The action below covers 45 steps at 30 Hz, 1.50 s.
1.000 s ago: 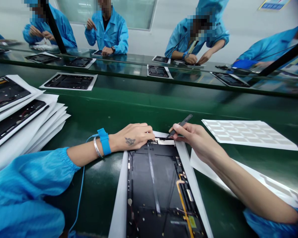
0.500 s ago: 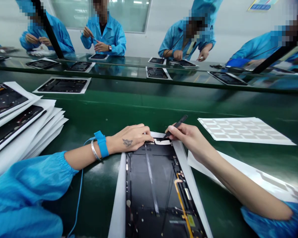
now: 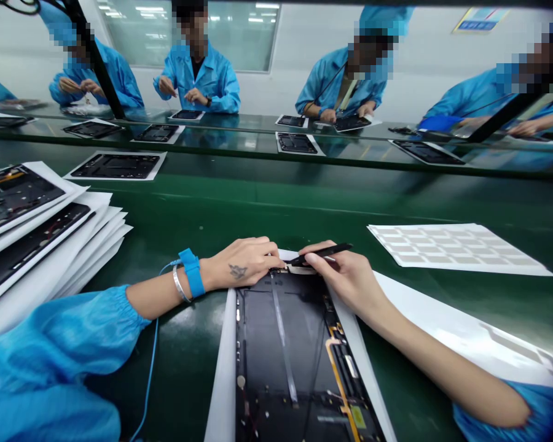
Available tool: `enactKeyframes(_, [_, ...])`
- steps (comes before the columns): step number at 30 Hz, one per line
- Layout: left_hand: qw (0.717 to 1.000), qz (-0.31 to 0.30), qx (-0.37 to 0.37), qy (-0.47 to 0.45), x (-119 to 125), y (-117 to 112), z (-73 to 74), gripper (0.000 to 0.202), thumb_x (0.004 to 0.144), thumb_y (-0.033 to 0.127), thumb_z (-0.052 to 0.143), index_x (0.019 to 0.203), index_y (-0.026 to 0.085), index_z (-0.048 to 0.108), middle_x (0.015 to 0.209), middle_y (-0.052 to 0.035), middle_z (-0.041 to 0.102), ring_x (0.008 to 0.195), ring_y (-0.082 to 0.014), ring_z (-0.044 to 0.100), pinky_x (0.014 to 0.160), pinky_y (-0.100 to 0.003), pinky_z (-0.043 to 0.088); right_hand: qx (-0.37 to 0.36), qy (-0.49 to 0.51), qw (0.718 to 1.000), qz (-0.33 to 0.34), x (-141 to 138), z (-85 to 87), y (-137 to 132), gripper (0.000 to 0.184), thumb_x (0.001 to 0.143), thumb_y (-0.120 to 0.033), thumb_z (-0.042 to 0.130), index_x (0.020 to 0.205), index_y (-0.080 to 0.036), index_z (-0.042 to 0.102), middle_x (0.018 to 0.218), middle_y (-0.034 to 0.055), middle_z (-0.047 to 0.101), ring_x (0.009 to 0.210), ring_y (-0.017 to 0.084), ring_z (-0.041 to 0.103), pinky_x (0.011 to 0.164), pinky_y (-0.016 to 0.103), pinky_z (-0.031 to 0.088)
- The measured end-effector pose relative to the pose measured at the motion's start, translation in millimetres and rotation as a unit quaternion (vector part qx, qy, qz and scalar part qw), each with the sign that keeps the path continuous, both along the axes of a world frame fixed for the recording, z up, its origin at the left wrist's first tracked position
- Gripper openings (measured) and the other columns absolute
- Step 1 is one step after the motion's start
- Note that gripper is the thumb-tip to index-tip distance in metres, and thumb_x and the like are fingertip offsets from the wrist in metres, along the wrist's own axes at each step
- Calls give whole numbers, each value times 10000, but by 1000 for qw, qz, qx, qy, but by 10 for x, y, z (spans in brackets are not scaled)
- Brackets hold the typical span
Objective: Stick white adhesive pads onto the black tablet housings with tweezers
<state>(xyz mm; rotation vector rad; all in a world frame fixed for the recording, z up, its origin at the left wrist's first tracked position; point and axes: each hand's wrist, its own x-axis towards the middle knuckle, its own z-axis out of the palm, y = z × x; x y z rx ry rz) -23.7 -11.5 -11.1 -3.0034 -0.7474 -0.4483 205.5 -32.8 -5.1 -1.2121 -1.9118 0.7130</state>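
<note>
A black tablet housing (image 3: 299, 331) with an orange flex cable (image 3: 335, 362) lies lengthwise before me on white paper (image 3: 219, 374). At its far edge is a short white strip (image 3: 304, 269). My right hand (image 3: 345, 270) is closed around black tweezers (image 3: 334, 250), held low and slanting, their tip by the strip's left end. From the left, my left hand (image 3: 246, 263) reaches to the same edge, fingers curled and pressed together just beside the tweezer tip. Whatever its fingertips pinch is hidden. A blue wrist strap (image 3: 192, 272) with a cord circles the left wrist.
A stack of housings interleaved with white paper (image 3: 80, 245) stands at left. On the right lie a sheet of grey stickers (image 3: 456, 245) and another white sheet (image 3: 424, 307). Further housings (image 3: 117, 166) lie beyond, on the green table (image 3: 258, 202). Several co-workers in blue sit opposite.
The tweezers have tipped from steep to nearly flat, their tip moving left toward my left fingertips. My right hand has turned with them. My left hand stays at the housing's far edge.
</note>
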Motion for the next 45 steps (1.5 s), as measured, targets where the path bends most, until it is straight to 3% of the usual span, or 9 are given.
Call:
enactKeyframes(6, [1000, -4, 8, -1, 1, -2, -3, 288, 948, 63, 410, 1083, 166, 643, 1057, -52, 659, 899, -169, 548, 796, -276, 453, 68, -19, 996, 55, 22, 10, -45, 219, 899, -421, 583, 847, -258, 720, 863, 71, 736, 835, 251, 681, 764, 376, 527])
enactKeyframes(12, [1000, -9, 15, -5, -1, 3, -14, 287, 943, 61, 418, 1090, 159, 644, 1051, -51, 659, 887, -172, 546, 782, -284, 453, 71, -31, 997, 23, 13, 0, -62, 307, 933, -478, 529, 825, -253, 709, 853, 73, 730, 822, 242, 690, 765, 367, 535])
enactKeyframes(17, [1000, -9, 24, 14, 17, 3, -8, 264, 945, 66, 431, 1068, 152, 648, 1079, -54, 656, 902, -182, 544, 778, -294, 452, 96, -20, 993, 62, 32, -9, -39, 329, 922, -502, 554, 844, -228, 718, 841, 74, 734, 809, 231, 693, 748, 351, 547])
enactKeyframes(19, [999, -10, 25, 23, 24, -5, -2, 253, 958, 75, 421, 1055, 140, 646, 1101, -61, 654, 907, -183, 546, 775, -298, 453, 68, -12, 996, 53, 96, -5, -39, 356, 907, -528, 566, 812, -222, 722, 856, 75, 738, 801, 231, 694, 739, 347, 548])
enactKeyframes(22, [999, -11, 38, 35, 29, -18, 5, 278, 980, 91, 395, 1122, 148, 627, 1137, -65, 649, 898, -183, 545, 751, -306, 447, -15, 41, 998, -33, 254, -22, -27, 384, 858, -583, 606, 815, -223, 733, 860, 67, 737, 810, 240, 692, 748, 359, 555])
enactKeyframes(25, [998, -22, 52, 36, 30, -24, 13, 334, 1002, 111, 367, 1242, 191, 585, 1165, -57, 638, 881, -182, 535, 723, -310, 430, -107, 146, 975, -126, 402, -64, 5, 403, 776, -617, 685, 814, -218, 733, 744, 40, 696, 767, 226, 683, 789, 386, 573])
enactKeyframes(29, [997, -30, 60, 34, 33, -22, 29, 338, 1016, 141, 369, 1265, 222, 584, 1171, -58, 621, 870, -186, 519, 706, -307, 405, -182, 200, 951, -148, 449, -79, 38, 443, 672, -636, 765, 759, -204, 726, 666, 20, 640, 680, 188, 651, 756, 371, 587])
enactKeyframes(35, [997, -33, 57, 43, 38, -14, 37, 327, 1022, 173, 377, 1265, 227, 589, 1162, -70, 611, 890, -194, 513, 717, -305, 401, -191, 180, 956, -132, 364, -19, 5, 485, 639, -658, 774, 761, -190, 738, 671, 34, 658, 649, 167, 625, 663, 304, 555])
enactKeyframes(45, [997, -33, 54, 44, 43, -19, 56, 352, 1017, 153, 356, 1278, 224, 581, 1164, -76, 610, 894, -188, 516, 742, -307, 423, -174, 206, 954, -132, 326, -2, -30, 467, 631, -642, 790, 749, -195, 727, 632, 10, 644, 624, 148, 610, 658, 277, 528])
